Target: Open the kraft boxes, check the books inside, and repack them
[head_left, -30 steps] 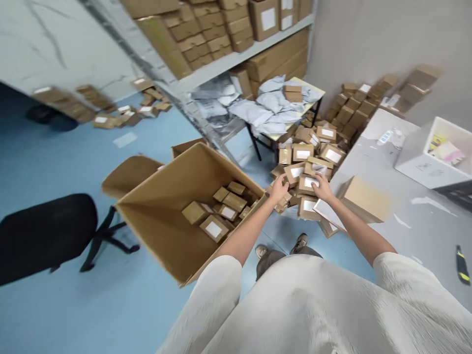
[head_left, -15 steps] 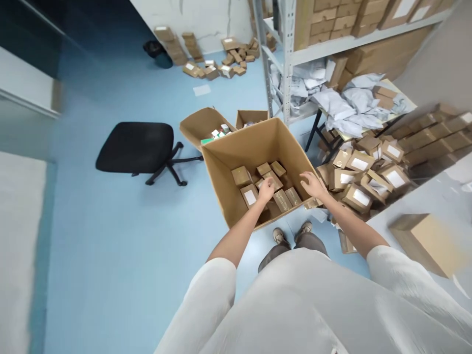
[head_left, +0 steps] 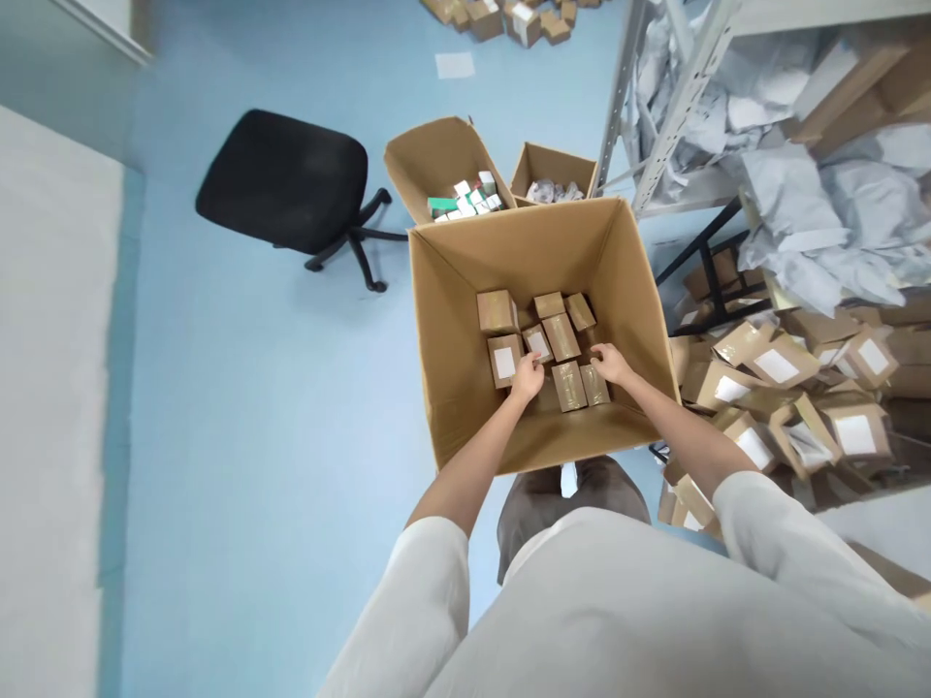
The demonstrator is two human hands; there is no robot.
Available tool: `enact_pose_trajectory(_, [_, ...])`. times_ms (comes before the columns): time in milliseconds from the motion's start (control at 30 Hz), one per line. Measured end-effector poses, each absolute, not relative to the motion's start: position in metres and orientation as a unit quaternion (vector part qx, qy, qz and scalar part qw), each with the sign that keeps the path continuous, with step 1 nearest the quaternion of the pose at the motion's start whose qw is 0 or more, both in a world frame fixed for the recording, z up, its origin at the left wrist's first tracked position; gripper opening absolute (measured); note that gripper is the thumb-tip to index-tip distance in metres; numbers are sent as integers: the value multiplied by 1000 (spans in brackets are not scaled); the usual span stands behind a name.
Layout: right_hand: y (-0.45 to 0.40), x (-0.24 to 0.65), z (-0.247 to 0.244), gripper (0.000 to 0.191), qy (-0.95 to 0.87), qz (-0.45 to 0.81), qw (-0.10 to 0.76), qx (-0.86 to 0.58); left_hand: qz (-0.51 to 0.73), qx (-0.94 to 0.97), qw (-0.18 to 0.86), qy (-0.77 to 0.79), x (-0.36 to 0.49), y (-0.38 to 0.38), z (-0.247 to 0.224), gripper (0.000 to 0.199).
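Note:
A large open carton (head_left: 539, 228) stands in front of my body, with several small taped cardboard boxes in its bottom. My left hand (head_left: 528, 377) is inside it, fingers slightly apart, by the lower edge of a small box with a white label (head_left: 538, 343). Left of that hand lies another labelled box (head_left: 503, 361). My right hand (head_left: 611, 364) reaches in over the right side, thumb and fingers apart, close to two taped boxes (head_left: 569, 387). Neither hand visibly holds a box; whether the left fingertips touch the labelled one I cannot tell.
Behind the carton stand an open box of small white and green packs (head_left: 436, 160) and a smaller open box (head_left: 553, 160). A black chair (head_left: 283, 179) is at the left. Right are a metal shelf (head_left: 688, 111), grey mailing bags (head_left: 792, 208) and a heap of cardboard boxes (head_left: 778, 364).
Both hands have gone deeper into the carton, the right one moving from its side wall toward the boxes. The view has tilted down and come closer to the carton.

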State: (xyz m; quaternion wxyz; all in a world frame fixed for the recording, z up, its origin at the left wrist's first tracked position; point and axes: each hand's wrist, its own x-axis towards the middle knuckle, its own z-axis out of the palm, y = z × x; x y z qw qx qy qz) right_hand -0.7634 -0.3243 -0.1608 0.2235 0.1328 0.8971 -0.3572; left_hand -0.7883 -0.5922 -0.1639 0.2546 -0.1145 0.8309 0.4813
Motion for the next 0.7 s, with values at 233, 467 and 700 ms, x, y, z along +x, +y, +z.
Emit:
enact_pose_trajectory(233, [-333,-796,-269,43,875,-322,313,182,477,-128,287,821,-820,-578,-272,41])
enact_pose_trajectory(467, [-340,-818,-415,34,877,-318,305,193,464,-150,321,811,-833,-578,-411,45])
enact_pose_trajectory(700, [-340,-820,-510,37,850,-318,362,215,487,-223,349,769,-831,-571,-533,46])
